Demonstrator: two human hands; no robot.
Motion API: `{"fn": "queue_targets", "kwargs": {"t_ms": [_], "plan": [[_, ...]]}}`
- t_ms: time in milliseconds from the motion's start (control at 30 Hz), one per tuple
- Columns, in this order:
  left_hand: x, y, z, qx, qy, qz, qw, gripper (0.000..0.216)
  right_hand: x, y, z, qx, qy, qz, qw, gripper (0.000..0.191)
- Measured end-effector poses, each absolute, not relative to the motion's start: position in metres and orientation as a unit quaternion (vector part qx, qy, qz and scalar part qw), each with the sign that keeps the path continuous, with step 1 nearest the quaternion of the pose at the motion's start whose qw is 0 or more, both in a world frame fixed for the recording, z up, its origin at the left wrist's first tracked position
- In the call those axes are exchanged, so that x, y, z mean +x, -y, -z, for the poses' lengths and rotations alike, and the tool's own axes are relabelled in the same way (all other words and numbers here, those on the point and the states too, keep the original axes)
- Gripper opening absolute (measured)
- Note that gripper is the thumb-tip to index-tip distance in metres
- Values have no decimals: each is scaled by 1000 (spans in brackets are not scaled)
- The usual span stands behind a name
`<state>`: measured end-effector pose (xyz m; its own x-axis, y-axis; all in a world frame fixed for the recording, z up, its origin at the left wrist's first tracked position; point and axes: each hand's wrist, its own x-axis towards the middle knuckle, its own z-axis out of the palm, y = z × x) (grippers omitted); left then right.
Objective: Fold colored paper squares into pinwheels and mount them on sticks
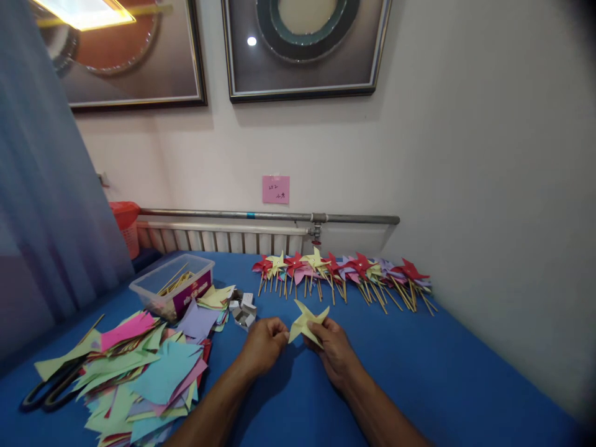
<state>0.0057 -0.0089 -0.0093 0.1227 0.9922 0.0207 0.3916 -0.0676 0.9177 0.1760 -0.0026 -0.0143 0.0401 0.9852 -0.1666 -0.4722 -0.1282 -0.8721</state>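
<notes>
A pale yellow paper pinwheel (306, 323) with folded blades is held in my right hand (336, 349), thumb on its front and the other fingers behind. No stick shows on it. Close to its left blade tip, my left hand (265, 344) is closed in a pinch; what it holds, if anything, is too small to make out. Small open boxes (243, 311) sit just beyond my left hand. At the left lies a pile of cut coloured paper sheets (161, 372).
Finished pinwheels on sticks (358, 266) lie in a row along the back of the blue-covered table (419, 385). A clear plastic box (153, 298) holds wooden sticks. Black-handled scissors (53, 388) lie at the far left, partly under paper. A pipe (279, 216) runs along the wall.
</notes>
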Motion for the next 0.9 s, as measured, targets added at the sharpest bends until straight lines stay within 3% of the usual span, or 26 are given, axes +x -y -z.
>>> {"fn": "queue_targets", "kwargs": {"t_ms": [467, 700, 900], "plan": [[1, 9, 7, 631, -539, -361, 425, 11, 177, 2, 9, -435, 303, -610, 588, 30], [-4, 15, -5, 688, -585, -326, 280, 9, 181, -1, 9, -437, 310, -595, 600, 24], [-6, 16, -9, 714, -604, -269, 228, 8, 183, -5, 12, -444, 311, -581, 607, 26]]}}
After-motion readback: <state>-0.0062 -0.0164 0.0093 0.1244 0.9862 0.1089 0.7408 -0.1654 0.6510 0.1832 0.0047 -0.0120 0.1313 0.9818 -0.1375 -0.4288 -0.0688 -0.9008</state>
